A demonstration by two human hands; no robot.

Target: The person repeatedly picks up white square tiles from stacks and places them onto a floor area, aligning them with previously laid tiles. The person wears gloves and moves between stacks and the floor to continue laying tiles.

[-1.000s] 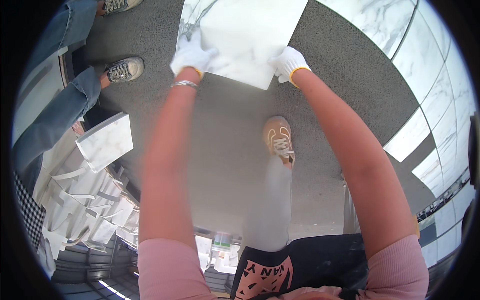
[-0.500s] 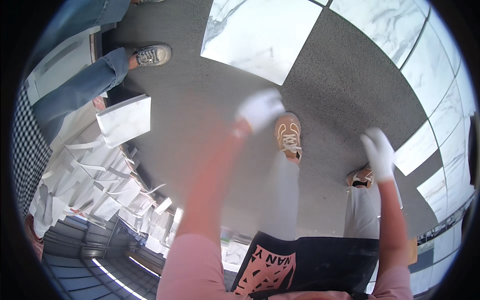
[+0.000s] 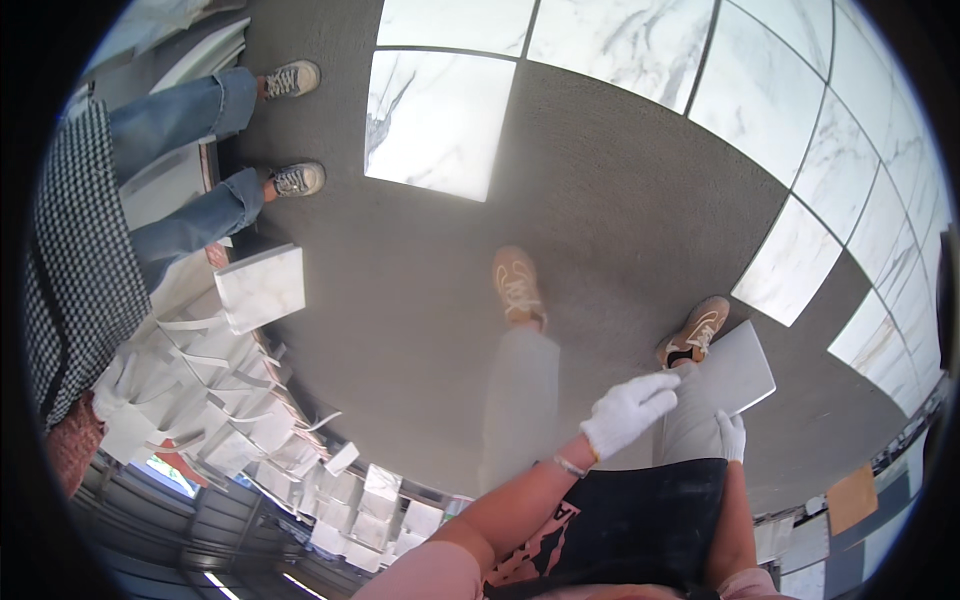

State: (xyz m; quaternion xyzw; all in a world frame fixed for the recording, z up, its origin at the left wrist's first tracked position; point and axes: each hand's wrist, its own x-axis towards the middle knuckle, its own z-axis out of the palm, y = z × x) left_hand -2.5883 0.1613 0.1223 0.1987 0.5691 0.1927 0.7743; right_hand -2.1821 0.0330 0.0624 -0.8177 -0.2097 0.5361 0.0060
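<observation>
My left hand (image 3: pixel 628 414), in a white glove, is open with its fingers stretched toward my right knee. It holds nothing. My right hand (image 3: pixel 733 436), also white-gloved, is low beside my right leg. Its fingers are bent at the near edge of a white tile (image 3: pixel 742 368); the leg and the tile partly hide them. The tile stands tilted next to my right shoe (image 3: pixel 700 328). In front of me a marbled tile (image 3: pixel 437 120) lies flat on the grey floor (image 3: pixel 400 300), close to the laid rows.
Laid marbled tiles (image 3: pixel 765 95) cover the far and right floor. A single tile (image 3: pixel 787 260) juts out at their near edge. On the left stands a person in jeans (image 3: pixel 190 225), beside a thick white slab (image 3: pixel 262 288). Many stacked white pieces (image 3: pixel 235 400) line the left side.
Both my hands have come down and back toward my right leg. More of the tilted tile shows now. The view has shifted, and the other person's two shoes are now both in full view.
</observation>
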